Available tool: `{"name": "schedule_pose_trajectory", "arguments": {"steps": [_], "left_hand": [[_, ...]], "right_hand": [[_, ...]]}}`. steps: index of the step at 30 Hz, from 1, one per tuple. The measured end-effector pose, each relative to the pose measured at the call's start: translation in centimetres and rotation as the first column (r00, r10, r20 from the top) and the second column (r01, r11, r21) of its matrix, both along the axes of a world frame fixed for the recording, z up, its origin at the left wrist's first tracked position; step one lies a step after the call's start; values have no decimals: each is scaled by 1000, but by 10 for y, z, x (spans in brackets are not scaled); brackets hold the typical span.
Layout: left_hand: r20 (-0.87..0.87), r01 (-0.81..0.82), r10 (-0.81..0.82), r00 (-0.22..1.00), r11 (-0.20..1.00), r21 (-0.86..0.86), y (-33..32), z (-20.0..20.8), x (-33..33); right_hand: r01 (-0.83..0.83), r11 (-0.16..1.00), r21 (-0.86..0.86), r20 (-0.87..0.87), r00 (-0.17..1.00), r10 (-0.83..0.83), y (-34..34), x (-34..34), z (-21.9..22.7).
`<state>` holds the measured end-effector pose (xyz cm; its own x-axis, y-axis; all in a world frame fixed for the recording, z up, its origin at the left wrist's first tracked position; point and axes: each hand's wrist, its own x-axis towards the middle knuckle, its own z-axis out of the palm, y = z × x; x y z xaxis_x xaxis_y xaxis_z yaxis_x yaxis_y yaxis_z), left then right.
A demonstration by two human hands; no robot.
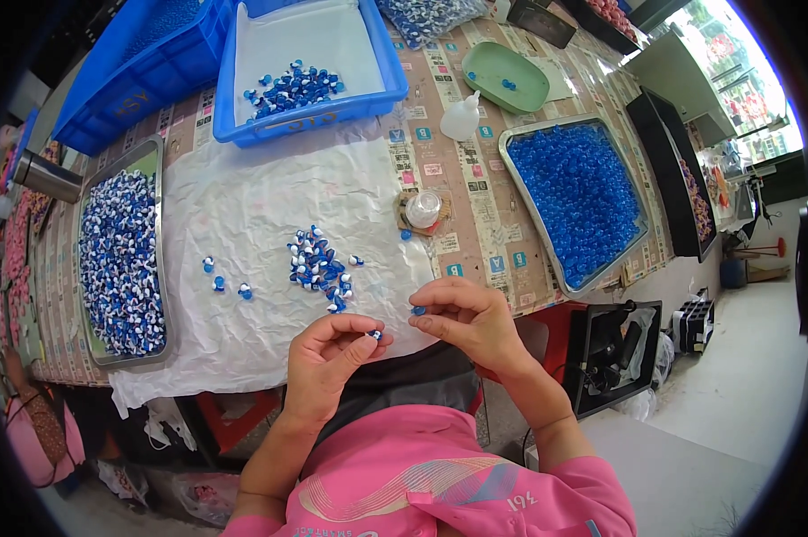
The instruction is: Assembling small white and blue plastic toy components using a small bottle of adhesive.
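**Carefully pinching small pieces at the desk's near edge**

The left hand (328, 358) is gripping a blue-and-white piece (375, 335) between thumb and fingertips, while the right hand (471, 318) is pinching a blue bead (417, 311); both are hovering by the near edge, close but apart. Judging by these grips, the step in hand is probably bringing bead and piece together, so the next move is likely calling for a steady left hold and a fine inward motion from the right. Just beyond the left hand, a loose pile (319, 268) is lying on a white sheet (225, 197), its wrinkled far part leaving open room before the blue crate (243, 136). Ahead of the right hand, a clear jar (424, 208) is standing where a forward reach could be knocking it. Outermost, a left-hand tray (164, 251) is lining the desk's (476, 233) left end, and a right-hand tray (532, 215) is filling its near right corner.
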<state>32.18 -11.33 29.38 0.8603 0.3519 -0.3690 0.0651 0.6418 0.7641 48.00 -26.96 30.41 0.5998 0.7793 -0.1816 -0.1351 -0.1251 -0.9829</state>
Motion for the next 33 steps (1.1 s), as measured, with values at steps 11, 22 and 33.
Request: {"name": "schedule_pose_trajectory", "arguments": {"steps": [11,22,33], "left_hand": [[-2,-26,25,1000,987,-157,-3,-5,4],[-14,-29,27,1000,977,-209,0,-9,3],[9,-26,29,1000,972,-233,2,-10,1]], "right_hand": [[-25,999,40,-101,994,29,-2,2,-7],[-23,1000,-10,-247,969,20,3,1,-1],[-48,999,-19,-139,989,45,7,-4,1]]}}
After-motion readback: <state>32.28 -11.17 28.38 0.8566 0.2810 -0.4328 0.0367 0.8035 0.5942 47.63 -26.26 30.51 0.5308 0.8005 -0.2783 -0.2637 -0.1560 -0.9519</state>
